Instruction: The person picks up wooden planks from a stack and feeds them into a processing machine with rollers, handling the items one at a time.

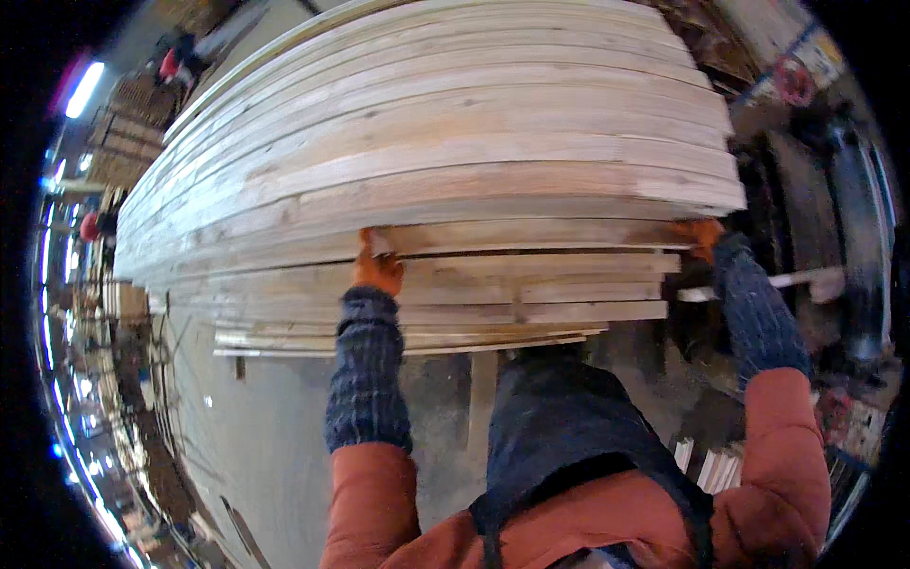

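A big stack of long pale wooden boards point(493, 123) lies across the view in front of me. My left hand point(379, 269), in an orange glove, grips the near edge of one wooden board point(531, 234) with its fingers over the top. The same board's right end is in my right hand point(703, 237), also gloved in orange, its fingers closed around the end and partly hidden. This board lies along the near side of the top layer, with a dark gap below its near edge. Lower boards point(569, 290) of the stack stick out toward me underneath.
Thin boards point(417, 347) lie lowest on the near side, above the grey floor point(265, 417). Machinery with a metal roller point(861, 247) stands on the right. Short pale pieces of wood point(718, 469) are at the lower right. Two people in red and dark clothing are far left, near wood piles point(128, 142).
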A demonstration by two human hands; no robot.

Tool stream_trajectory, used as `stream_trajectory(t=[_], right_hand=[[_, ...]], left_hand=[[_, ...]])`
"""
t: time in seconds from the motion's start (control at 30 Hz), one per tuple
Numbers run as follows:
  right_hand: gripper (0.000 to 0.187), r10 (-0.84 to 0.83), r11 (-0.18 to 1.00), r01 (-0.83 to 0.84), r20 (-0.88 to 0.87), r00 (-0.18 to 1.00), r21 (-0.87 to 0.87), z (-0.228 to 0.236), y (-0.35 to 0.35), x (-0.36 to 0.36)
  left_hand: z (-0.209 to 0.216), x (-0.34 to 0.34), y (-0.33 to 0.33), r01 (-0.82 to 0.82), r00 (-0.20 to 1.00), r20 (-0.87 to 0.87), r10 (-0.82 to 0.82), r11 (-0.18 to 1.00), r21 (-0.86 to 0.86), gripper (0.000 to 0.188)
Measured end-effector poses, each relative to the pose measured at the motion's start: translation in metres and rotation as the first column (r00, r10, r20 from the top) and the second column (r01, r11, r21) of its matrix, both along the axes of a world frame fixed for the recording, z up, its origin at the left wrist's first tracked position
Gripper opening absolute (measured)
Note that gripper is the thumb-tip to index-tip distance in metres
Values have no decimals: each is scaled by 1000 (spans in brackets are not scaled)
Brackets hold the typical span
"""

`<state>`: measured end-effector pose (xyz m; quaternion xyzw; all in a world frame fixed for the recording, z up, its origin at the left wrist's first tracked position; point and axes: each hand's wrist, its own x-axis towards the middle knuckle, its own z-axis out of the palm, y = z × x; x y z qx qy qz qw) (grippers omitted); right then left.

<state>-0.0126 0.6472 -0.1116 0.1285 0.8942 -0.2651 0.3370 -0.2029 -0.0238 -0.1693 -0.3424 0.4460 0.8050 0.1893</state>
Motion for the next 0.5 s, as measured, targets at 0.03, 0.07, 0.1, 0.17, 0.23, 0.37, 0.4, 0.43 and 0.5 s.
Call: stream_trajectory(t=[0.03,0.07,0.1,0.17,0.23,0.37,0.4,0.43,0.5], right_hand=[[79,-23,1000,23,-11,1000,0,0,6,3],[78,-55,999,55,-15,998,-2,-2,13,8],[76,-100,995,100,-22,995,-8,-3,19,15],[73,-135,991,135,-34,990,-11,-3,19,17],[70,-101,995,100,-57,993,-31,-1,8,-1],[65,-134,990,136,-49,990,45,6,6,31],[64,-115,990,118,-46,992,75,10,1,37],[63,-83,990,87,-43,996,112,16,-5,40],[61,44,975,-37,-27,999,218,36,-24,42]], left_hand=[[-5,-3,3,-10,1000,20,10,1000,-4,46],[-11,-5,7,-13,999,42,13,1000,-18,46],[-19,-7,11,-5,999,47,7,999,-37,46],[-34,-5,2,47,995,-80,-59,989,-138,37],[-71,2,-49,43,951,-284,-121,963,-267,29],[-57,12,-14,61,951,-310,-1,981,186,20],[-39,19,-3,34,963,-264,60,941,337,18],[-28,26,0,-11,970,-208,125,879,476,18],[-9,40,0,-86,978,-120,171,855,511,21]])
